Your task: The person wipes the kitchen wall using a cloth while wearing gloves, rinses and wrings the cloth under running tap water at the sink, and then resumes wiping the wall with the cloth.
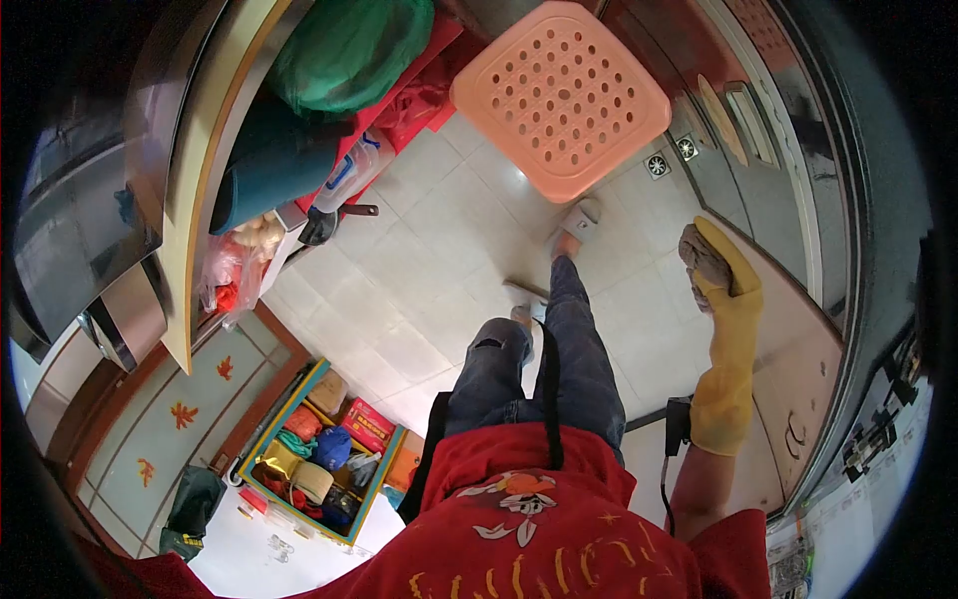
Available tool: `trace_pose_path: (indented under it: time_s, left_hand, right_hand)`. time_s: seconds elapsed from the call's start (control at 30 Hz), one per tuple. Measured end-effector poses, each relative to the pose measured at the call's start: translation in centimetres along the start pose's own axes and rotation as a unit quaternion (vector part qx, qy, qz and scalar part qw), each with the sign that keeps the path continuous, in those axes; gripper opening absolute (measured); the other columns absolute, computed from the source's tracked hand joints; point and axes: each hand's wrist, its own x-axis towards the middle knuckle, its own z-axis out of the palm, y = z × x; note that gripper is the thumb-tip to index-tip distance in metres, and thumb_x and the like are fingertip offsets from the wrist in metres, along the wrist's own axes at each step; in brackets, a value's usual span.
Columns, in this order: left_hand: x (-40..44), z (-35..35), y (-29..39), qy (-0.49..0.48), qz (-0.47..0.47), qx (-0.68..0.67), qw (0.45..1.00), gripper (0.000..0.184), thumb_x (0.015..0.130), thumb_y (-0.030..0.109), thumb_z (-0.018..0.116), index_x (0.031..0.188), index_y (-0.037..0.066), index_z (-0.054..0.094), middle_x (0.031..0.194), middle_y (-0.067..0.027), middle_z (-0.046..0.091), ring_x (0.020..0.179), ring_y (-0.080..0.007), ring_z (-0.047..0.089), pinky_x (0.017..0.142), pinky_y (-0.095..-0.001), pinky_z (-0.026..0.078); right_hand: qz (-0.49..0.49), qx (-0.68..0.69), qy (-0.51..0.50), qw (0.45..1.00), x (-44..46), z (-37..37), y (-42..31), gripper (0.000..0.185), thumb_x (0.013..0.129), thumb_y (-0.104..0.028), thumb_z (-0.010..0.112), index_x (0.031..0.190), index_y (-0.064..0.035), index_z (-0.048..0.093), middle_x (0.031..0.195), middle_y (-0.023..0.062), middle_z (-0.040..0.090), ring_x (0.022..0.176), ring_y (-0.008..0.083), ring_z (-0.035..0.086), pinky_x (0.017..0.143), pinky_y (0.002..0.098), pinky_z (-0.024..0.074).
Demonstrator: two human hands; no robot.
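My right hand, in a long yellow rubber glove, is closed around a crumpled grey-brown cloth. It is held out on the right side, near the light cabinet doors below the dark counter. My left hand is out of the frame; only part of the red left sleeve shows at the lower left. Ahead of me stands a salmon-pink plastic stool with a perforated seat.
Tiled floor lies around my slippered feet. At left are shelves with a saucepan, a plastic box and a green bag. An open bin of packets sits lower left. A dark counter edge curves along the right.
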Motion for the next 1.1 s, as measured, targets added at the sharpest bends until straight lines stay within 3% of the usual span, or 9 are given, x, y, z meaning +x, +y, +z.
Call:
trace_pose_path:
  time_s: [0.2, 0.3, 0.37, 0.4, 0.7, 0.8, 0.9, 0.93, 1.1]
  left_hand:
    - [1.5, -1.0, 0.0, -0.001, 0.019, 0.003, 1.000, 0.046, 0.102, 0.017, 0.045, 0.147, 0.009, 0.042, 0.151, -0.0108, 0.041, 0.141, -0.0210, 0.037, 0.117, -0.0344, 0.029]
    - [2.6, -1.7, 0.1, -0.004, 0.034, 0.006, 0.999, 0.046, 0.102, 0.017, 0.045, 0.147, 0.009, 0.042, 0.151, -0.0107, 0.041, 0.141, -0.0210, 0.037, 0.117, -0.0345, 0.029]
    - [4.4, -2.6, 0.3, -0.006, 0.057, 0.004, 0.998, 0.046, 0.102, 0.017, 0.045, 0.147, 0.009, 0.042, 0.151, -0.0107, 0.041, 0.141, -0.0210, 0.037, 0.117, -0.0345, 0.029]
    - [5.0, -3.4, 0.5, -0.005, 0.067, 0.000, 0.998, 0.046, 0.102, 0.017, 0.044, 0.147, 0.009, 0.042, 0.151, -0.0106, 0.041, 0.141, -0.0211, 0.037, 0.117, -0.0345, 0.029]
    - [9.1, -13.2, 1.7, 0.070, 0.149, 0.002, 0.986, 0.046, 0.105, 0.024, 0.037, 0.147, 0.008, 0.042, 0.152, -0.0098, 0.041, 0.140, -0.0212, 0.037, 0.117, -0.0342, 0.028]
    - [12.5, -15.2, -2.6, 0.041, 0.128, -0.174, 0.975, 0.048, 0.107, 0.028, 0.028, 0.148, 0.007, 0.040, 0.151, -0.0099, 0.041, 0.143, -0.0222, 0.034, 0.119, -0.0367, 0.024]
    - [3.0, -13.4, 17.2, 0.236, 0.134, -0.292, 0.917, 0.050, 0.107, 0.032, 0.026, 0.150, 0.007, 0.037, 0.153, -0.0108, 0.039, 0.144, -0.0220, 0.031, 0.121, -0.0400, 0.018]
    - [1.6, -12.6, 19.8, 0.259, 0.160, -0.318, 0.898, 0.050, 0.107, 0.031, 0.026, 0.149, 0.006, 0.037, 0.152, -0.0111, 0.040, 0.143, -0.0217, 0.032, 0.121, -0.0392, 0.019]
    - [-4.6, -4.8, 32.4, 0.184, 0.319, -0.465, 0.805, 0.048, 0.107, 0.028, 0.028, 0.149, 0.005, 0.036, 0.148, -0.0128, 0.045, 0.140, -0.0204, 0.038, 0.119, -0.0347, 0.023]
  right_hand:
    - [-0.052, 0.000, -0.037, 0.998, -0.4, -0.2, -0.2, 0.041, 0.086, 0.004, 0.060, 0.125, -0.0058, 0.065, 0.108, 0.0049, 0.072, 0.064, 0.0007, 0.045, 0.051, 0.0167, 0.0315]
    - [-0.012, -0.012, -0.039, 0.999, -0.6, 0.1, -0.2, 0.041, 0.086, 0.003, 0.060, 0.127, -0.0033, 0.064, 0.109, 0.0080, 0.072, 0.070, 0.0052, 0.054, 0.060, 0.0185, 0.0415]
    - [-0.103, 0.080, -0.074, 0.989, -0.5, 0.1, 1.5, 0.040, 0.088, 0.002, 0.059, 0.128, -0.0003, 0.061, 0.110, 0.0113, 0.071, 0.085, 0.0143, 0.065, 0.076, 0.0252, 0.0510]
    - [-0.152, 0.097, -0.113, 0.977, -0.1, -0.6, 2.6, 0.041, 0.087, 0.002, 0.061, 0.128, 0.0027, 0.059, 0.111, 0.0140, 0.070, 0.100, 0.0232, 0.067, 0.092, 0.0341, 0.0512]
    - [-0.177, 0.049, 0.103, 0.978, -7.7, -6.5, 1.2, 0.039, 0.078, 0.009, 0.065, 0.115, -0.0036, 0.069, 0.115, 0.0124, 0.070, 0.102, 0.0221, 0.068, 0.090, 0.0309, 0.0516]
    - [-0.175, 0.049, 0.218, 0.959, -13.8, -9.2, 1.5, 0.042, 0.077, 0.012, 0.064, 0.116, -0.0042, 0.069, 0.116, 0.0121, 0.070, 0.104, 0.0221, 0.067, 0.091, 0.0305, 0.0509]
    - [-0.159, 0.077, 0.299, 0.938, -20.7, -9.9, 2.9, 0.048, 0.075, 0.017, 0.061, 0.118, -0.0050, 0.069, 0.114, 0.0116, 0.070, 0.106, 0.0216, 0.066, 0.093, 0.0296, 0.0504]
    - [-0.154, 0.090, 0.318, 0.931, -23.3, -9.7, 3.8, 0.051, 0.075, 0.019, 0.060, 0.118, -0.0053, 0.068, 0.114, 0.0113, 0.070, 0.107, 0.0210, 0.066, 0.093, 0.0294, 0.0505]
    - [-0.088, 0.116, 0.428, 0.892, -36.7, -6.8, 5.3, 0.064, 0.074, 0.023, 0.057, 0.129, -0.0086, 0.061, 0.114, 0.0102, 0.069, 0.106, 0.0172, 0.064, 0.093, 0.0287, 0.0507]
